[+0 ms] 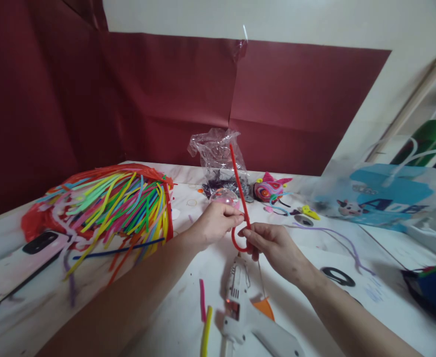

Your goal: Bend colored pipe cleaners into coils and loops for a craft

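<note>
a: table [188,302] across the lower frame. left: heap of coloured pipe cleaners [121,203]. bottom centre: white glue gun [247,312].

b: centre: left hand [214,223], right hand [273,243], fingertips of both pinching the red pipe cleaner [238,188]; it stands upright, hooked at the bottom.

Table [173,297]: white, scuffed top
Left: heap of coloured pipe cleaners [121,203], phone [39,243] just beside
Front: white glue gun [244,312]
Back: clear plastic bag [218,158], fuzzy pink figure [268,189]
Right: blue printed bag [381,198], black ring [337,276]
</note>
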{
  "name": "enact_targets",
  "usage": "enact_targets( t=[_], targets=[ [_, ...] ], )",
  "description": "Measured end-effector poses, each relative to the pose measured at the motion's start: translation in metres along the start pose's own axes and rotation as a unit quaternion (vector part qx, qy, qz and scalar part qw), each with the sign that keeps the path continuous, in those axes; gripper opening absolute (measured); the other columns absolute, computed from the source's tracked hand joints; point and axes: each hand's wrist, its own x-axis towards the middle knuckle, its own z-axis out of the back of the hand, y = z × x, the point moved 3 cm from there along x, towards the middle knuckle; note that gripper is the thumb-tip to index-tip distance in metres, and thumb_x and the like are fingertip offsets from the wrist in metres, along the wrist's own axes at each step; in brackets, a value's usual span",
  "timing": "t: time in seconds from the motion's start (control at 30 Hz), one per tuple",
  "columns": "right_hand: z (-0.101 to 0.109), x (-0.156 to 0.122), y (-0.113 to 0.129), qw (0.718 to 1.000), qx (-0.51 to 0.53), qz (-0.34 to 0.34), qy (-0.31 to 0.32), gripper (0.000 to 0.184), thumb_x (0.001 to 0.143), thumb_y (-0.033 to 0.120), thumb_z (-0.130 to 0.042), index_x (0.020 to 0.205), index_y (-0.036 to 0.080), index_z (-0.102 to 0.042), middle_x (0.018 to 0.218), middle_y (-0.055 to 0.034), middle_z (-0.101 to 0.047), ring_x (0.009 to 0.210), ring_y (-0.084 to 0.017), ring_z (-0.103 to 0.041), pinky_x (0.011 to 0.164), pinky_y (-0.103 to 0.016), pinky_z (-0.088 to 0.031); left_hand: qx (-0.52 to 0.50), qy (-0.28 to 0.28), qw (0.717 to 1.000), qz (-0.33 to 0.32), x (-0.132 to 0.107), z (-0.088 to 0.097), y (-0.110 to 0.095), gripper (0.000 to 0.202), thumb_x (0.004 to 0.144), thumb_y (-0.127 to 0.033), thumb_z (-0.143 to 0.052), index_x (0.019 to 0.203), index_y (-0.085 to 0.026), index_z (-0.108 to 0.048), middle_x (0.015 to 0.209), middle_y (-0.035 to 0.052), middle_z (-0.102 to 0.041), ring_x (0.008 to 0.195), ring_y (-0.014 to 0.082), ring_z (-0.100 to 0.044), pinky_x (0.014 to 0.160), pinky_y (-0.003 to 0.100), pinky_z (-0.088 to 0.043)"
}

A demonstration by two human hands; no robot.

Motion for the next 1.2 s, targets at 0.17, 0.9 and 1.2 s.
enact_targets(
  t=[0.17,0.9,1.2],
  targets=[
    [-0.0001,-0.0003,-0.0029,1.0,0.001,0.0,0.008,0.029,0.074,0.041,-0.054,0.06,0.015,-0.054,0.048,0.0023,-0.051,0.042,-0.009,-0.045,0.045,-0.022,-0.037,-0.001,0.005,1.0,0.004,-0.0005,-0.0006,-0.0011,0.021,0.073,-0.028,-0.053,0.061,-0.012,-0.058,0.045,-0.0071,-0.037,0.042,0.005,-0.031,0.043,0.022,-0.02],
    [-0.0028,-0.0007,-0.001,1.0,-0.006,0.01,0.027,0.03,0.075,0.042,-0.055,0.063,0.015,-0.057,0.049,0.0034,-0.048,0.043,-0.009,-0.043,0.044,-0.022,-0.038,-0.038,0.011,0.999,0.031,-0.0034,-0.0057,-0.0081,0.017,0.073,-0.023,-0.056,0.061,-0.011,-0.06,0.045,-0.006,-0.045,0.04,0.004,-0.035,0.042,0.02,-0.024],
    [-0.0017,-0.0007,-0.0011,1.0,-0.007,0.002,0.018,0.031,0.074,0.044,-0.055,0.062,0.016,-0.055,0.049,0.0028,-0.049,0.044,-0.01,-0.045,0.045,-0.023,-0.038,-0.033,0.003,0.999,0.021,-0.0024,-0.0036,-0.0044,0.021,0.071,-0.029,-0.058,0.059,-0.012,-0.058,0.046,-0.0059,-0.044,0.041,0.0048,-0.034,0.042,0.021,-0.023]
  ],
)
